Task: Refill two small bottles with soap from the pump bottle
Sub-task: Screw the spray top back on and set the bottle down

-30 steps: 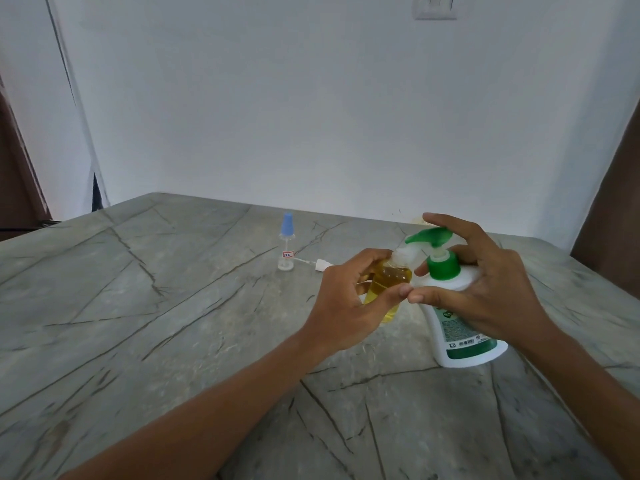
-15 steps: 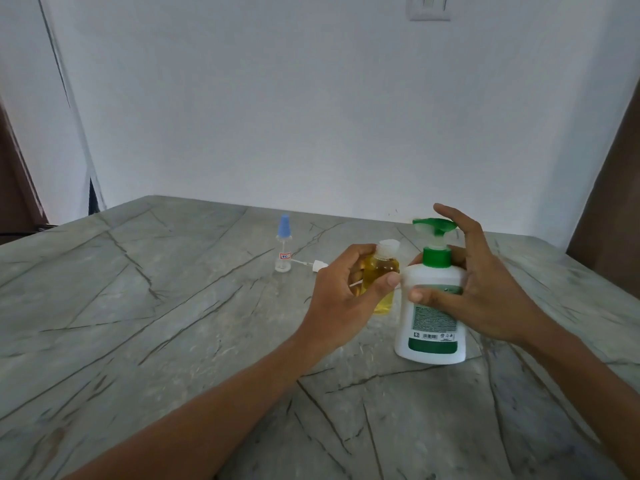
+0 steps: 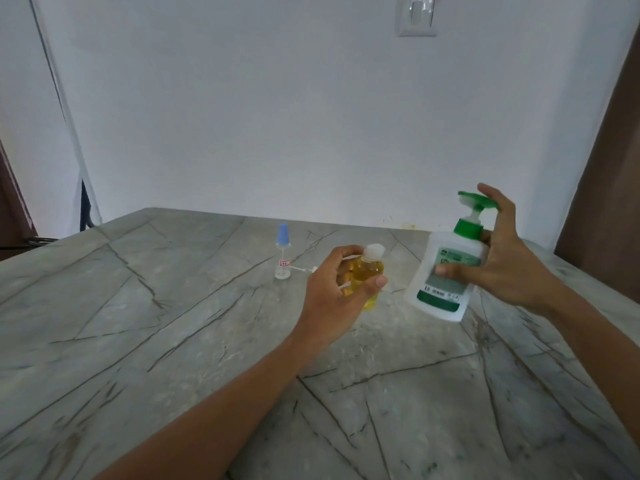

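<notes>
My left hand (image 3: pixel 337 289) grips a small clear bottle of yellow soap (image 3: pixel 367 273) with a white cap, held upright over the marble table (image 3: pixel 138 341). To its right, my right hand (image 3: pixel 498 261) holds the white pump bottle (image 3: pixel 446 271) with the green pump head, tilted to the right and lifted off the table, with the forefinger lying on the pump head. A second small bottle (image 3: pixel 283 252), clear with a blue cap, stands upright farther back on the left. A small white cap (image 3: pixel 313 269) lies beside it.
A white wall rises behind the table's far edge, with a switch plate (image 3: pixel 416 15) high up. A brown door frame (image 3: pixel 602 188) stands at the right.
The pump bottle has moved right, away from the yellow bottle, and now tilts off the table. My left hand has kept hold of the yellow bottle, now apart from the pump spout.
</notes>
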